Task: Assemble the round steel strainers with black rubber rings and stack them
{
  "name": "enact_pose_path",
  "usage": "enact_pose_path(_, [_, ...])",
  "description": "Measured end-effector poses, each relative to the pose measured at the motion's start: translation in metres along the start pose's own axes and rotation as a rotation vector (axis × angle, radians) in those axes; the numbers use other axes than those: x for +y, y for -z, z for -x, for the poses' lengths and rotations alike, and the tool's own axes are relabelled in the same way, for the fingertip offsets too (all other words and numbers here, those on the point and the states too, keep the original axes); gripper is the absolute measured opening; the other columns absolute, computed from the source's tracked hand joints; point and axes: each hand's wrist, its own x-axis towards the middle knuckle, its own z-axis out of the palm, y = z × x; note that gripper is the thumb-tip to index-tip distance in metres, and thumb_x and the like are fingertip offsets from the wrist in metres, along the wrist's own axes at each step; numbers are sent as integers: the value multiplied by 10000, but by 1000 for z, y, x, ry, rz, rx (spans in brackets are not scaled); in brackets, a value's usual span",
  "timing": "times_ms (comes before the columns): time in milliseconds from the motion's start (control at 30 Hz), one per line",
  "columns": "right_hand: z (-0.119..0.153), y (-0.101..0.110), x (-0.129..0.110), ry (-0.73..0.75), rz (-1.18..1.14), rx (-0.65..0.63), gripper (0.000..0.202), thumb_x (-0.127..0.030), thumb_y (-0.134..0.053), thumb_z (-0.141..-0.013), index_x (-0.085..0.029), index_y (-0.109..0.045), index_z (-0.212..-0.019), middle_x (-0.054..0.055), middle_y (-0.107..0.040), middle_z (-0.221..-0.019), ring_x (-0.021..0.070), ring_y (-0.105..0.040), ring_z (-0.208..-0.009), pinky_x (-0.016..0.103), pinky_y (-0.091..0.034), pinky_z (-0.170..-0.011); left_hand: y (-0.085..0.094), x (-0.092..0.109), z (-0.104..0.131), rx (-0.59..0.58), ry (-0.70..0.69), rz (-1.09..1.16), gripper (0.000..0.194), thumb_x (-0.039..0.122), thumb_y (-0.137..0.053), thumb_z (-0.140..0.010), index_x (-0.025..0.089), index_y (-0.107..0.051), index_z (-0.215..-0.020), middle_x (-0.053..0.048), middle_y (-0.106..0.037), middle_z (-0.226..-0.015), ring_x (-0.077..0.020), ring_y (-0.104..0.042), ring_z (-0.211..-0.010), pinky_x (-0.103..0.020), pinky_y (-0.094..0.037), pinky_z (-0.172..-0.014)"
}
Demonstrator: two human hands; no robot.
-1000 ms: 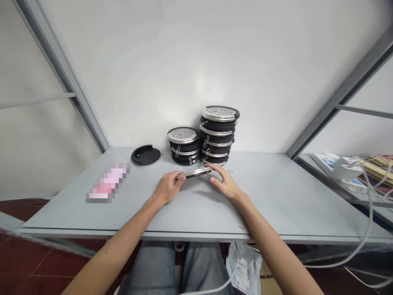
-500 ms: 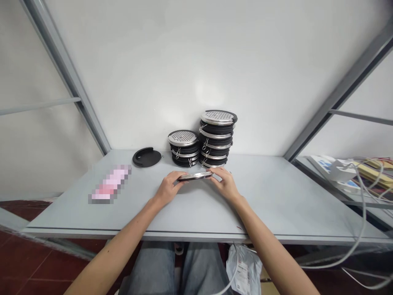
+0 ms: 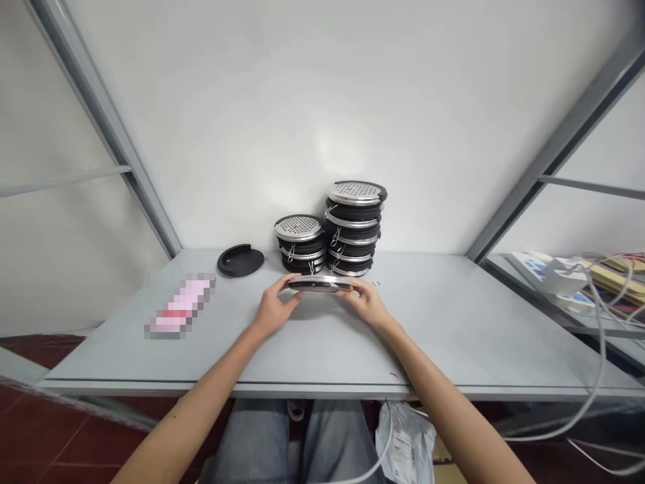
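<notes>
Between both hands I hold a flat round disc (image 3: 320,285) with a silver rim and a dark underside, nearly edge-on and just above the table. My left hand (image 3: 275,306) pinches its left edge, thumb below. On the opposite edge my right hand (image 3: 370,304) grips in the same way, and a small orange patch shows by its fingers. Behind the disc stand a shorter stack (image 3: 299,230) and a taller stack (image 3: 354,214) of black and silver round pieces with perforated metal tops and wire clips. A black round holder (image 3: 245,261) with a raised rim lies to their left.
A pixelated pink item (image 3: 184,302) lies on the grey table (image 3: 453,323) at left. A small metal ring (image 3: 376,284) rests near my right hand. White cables (image 3: 599,349) hang at right beside a shelf of electronics. A plastic parcel (image 3: 406,444) is below the table.
The disc has tilted so that more of its dark underside shows, and it has risen slightly in view. Both hands keep their hold on its edges.
</notes>
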Motion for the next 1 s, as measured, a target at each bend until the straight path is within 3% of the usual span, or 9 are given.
enact_pose_path(133, [2, 8, 3, 214, 221, 3, 264, -298, -588, -878, -251, -671, -1124, 83, -702, -1132, 245, -629, -1073, 448, -476, -967, 4, 2, 4, -29, -232, -225, 420, 256, -622, -866, 232, -557, -1281, -93, -590, -1319, -236, -554, -1217, -433, -432, -1056])
enact_pose_path(233, [2, 11, 5, 258, 322, -39, 262, -303, -573, -892, -251, -665, -1132, 89, -707, -1104, 242, -632, -1050, 450, -487, -946, 4, -2, 5, -105, -309, -271, 346, 217, -574, -896, 249, -600, -1239, -75, -624, -1277, -224, -573, -1193, -436, -463, -1031])
enact_pose_path(367, [3, 16, 0, 177, 403, -56, 422, -369, -672, -806, -235, -630, -1204, 110, -635, -1240, 279, -575, -1151, 482, -431, -1013, 4, -5, 6, -139, -273, -254, 314, 222, -556, -904, 218, -625, -1211, -79, -670, -1201, -222, -618, -1132, -427, -496, -1005])
enact_pose_path(467, [4, 23, -4, 90, 285, -119, 493, -357, -618, -811, -247, -565, -1289, 95, -529, -1382, 290, -484, -1262, 488, -389, -1051, 7, -5, 5, -168, -220, -227, 308, 214, -539, -903, 197, -639, -1194, -86, -650, -1238, -224, -594, -1176, -424, -476, -1036])
enact_pose_path(567, [2, 25, -2, -17, 111, -36, 404, -253, -454, -846, -230, -605, -1220, 80, -602, -1292, 252, -572, -1118, 442, -465, -945, 13, -6, 3, -206, -164, -229, 324, 188, -541, -883, 200, -647, -1190, -84, -623, -1283, -224, -563, -1221, -434, -440, -1073])
enact_pose_path(700, [-1, 21, 5, -115, 143, 202, 355, -203, -478, -781, -197, -667, -1082, 81, -686, -1116, 209, -615, -854, 396, -493, -818, 20, -9, 2, -262, -153, -235, 348, 166, -548, -870, 219, -651, -1198, -69, -607, -1308, -222, -513, -1278, -459, -379, -1118])
enact_pose_path(800, [-2, 20, 8, -90, 141, 216, 322, -196, -496, -767, -210, -705, -1011, 74, -696, -1087, 218, -624, -891, 375, -499, -787, 20, -10, 2, -289, -167, -226, 354, 153, -567, -856, 222, -659, -1192, -69, -620, -1288, -227, -510, -1281, -464, -398, -1104])
enact_pose_path(1000, [0, 18, 4, -91, 154, 175, 264, -168, -505, -767, -234, -753, -829, 71, -707, -1081, 254, -628, -1050, 449, -466, -952, 10, -7, 5, -347, -166, -262, 349, 111, -607, -808, 204, -695, -1133, -84, -653, -1236, -245, -550, -1239, -455, -454, -1060])
